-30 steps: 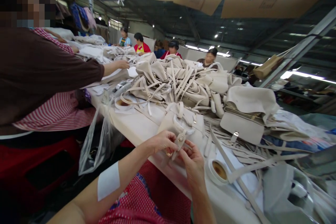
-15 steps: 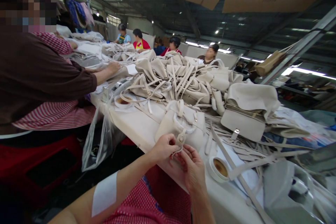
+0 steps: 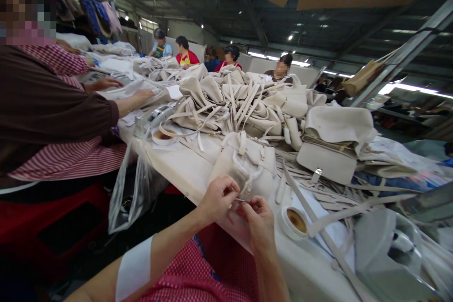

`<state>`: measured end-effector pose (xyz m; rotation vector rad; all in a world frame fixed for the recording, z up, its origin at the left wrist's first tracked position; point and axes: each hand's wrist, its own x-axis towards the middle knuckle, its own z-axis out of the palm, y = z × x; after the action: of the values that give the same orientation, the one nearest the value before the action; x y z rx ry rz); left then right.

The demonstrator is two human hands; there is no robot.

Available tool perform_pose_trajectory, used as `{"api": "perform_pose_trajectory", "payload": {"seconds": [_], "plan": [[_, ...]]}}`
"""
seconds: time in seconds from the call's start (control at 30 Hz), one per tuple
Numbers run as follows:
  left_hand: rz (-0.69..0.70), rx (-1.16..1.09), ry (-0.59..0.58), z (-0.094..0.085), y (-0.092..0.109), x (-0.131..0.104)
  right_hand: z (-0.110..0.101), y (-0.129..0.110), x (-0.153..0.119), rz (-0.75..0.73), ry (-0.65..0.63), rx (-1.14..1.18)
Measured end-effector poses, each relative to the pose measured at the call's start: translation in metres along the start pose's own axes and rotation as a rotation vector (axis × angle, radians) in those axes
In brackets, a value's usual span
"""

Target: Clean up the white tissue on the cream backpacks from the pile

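A beige bag (image 3: 226,165) lies on the near table edge, with a small metal-fitted leather tab (image 3: 247,188) at its front. Just in front of that tab, my left hand (image 3: 220,198) is closed in a pinch on a thin pale cord (image 3: 241,200). My right hand (image 3: 262,222) pinches the same cord a little to the right, thumb against fingers. Both hands are close together at the table edge. The cord's ends are too small to make out.
A pile of beige bags and straps (image 3: 244,99) covers the table behind. To the right are a tape roll (image 3: 283,227), loose straps (image 3: 329,240) and a grey tape dispenser (image 3: 375,245). A plastic bag (image 3: 120,203) hangs at left, near a co-worker's sleeve (image 3: 71,99).
My left fingers have come off the leather tab and now pinch the cord beside it. The view has shifted slightly. The co-worker at left has drawn a hand back leftward.
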<state>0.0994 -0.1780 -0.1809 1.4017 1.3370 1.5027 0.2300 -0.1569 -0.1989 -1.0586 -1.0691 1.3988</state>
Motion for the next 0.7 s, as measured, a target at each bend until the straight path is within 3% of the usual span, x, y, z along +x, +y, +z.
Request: {"api": "perform_pose_trajectory", "payload": {"seconds": [0.13, 0.27, 0.37, 0.47, 0.57, 0.63, 0.7], "plan": [[0.359, 0.443, -0.142, -0.007, 0.000, -0.010, -0.004, -0.003, 0.002, -0.002, -0.028, -0.005], [0.652, 0.901, -0.174, -0.012, -0.007, -0.006, -0.004, 0.002, 0.003, -0.191, 0.026, -0.304], [0.829, 1.044, -0.236, -0.011, -0.002, 0.007, 0.000, 0.004, -0.002, -0.340, 0.049, -0.567], [0.669, 0.980, -0.216, -0.009, 0.005, 0.020, 0.001, 0.003, -0.005, -0.381, 0.050, -0.648], [0.478, 0.871, -0.193, -0.009, 0.006, 0.026, -0.003, 0.003, -0.004, -0.241, 0.062, -0.409], [0.528, 0.893, -0.235, -0.008, 0.006, 0.025, -0.005, 0.006, -0.004, -0.194, 0.065, -0.277], [0.598, 0.935, -0.255, -0.006, 0.006, 0.022, -0.006, 0.009, -0.006, -0.258, 0.050, -0.353]]}}
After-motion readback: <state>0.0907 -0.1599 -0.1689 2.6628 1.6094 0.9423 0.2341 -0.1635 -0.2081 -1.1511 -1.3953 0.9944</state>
